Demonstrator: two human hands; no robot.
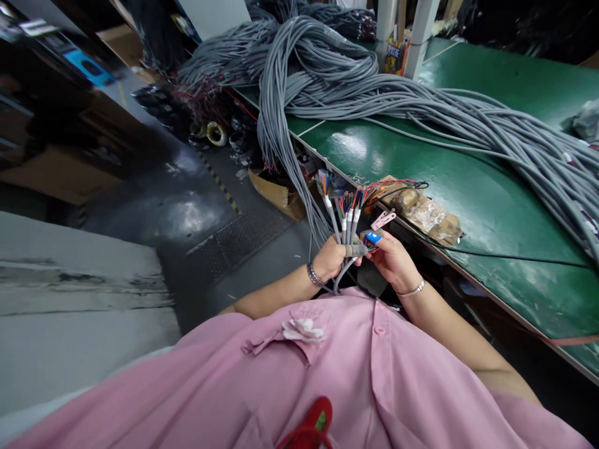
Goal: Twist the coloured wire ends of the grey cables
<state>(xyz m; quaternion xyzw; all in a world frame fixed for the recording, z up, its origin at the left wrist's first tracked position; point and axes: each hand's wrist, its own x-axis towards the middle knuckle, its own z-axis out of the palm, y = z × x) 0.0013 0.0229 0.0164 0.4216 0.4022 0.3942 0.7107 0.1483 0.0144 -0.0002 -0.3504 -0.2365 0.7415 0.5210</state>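
Note:
My left hand (330, 257) is closed around a bundle of grey cables (349, 232) in front of my body. White bands ring the cables near their upper ends, where thin coloured wires (358, 198) fan out. Grey wrapping covers a finger of this hand. Close beside it, my right hand (392, 257) has thumb and fingers pinched together at the thin wires of one cable end. Something blue (373, 237) covers its thumb tip. The exact grip is partly hidden by the fingers. A pink clip (384, 219) sits just above the right hand, at the table edge.
A long heap of grey cables (322, 87) lies across the green table (505, 206) and hangs over its edge. Brown paper packaging with clear plastic (421, 215) lies near that edge. Below stands an open cardboard box (278, 193). A white panel (79, 299) is at left.

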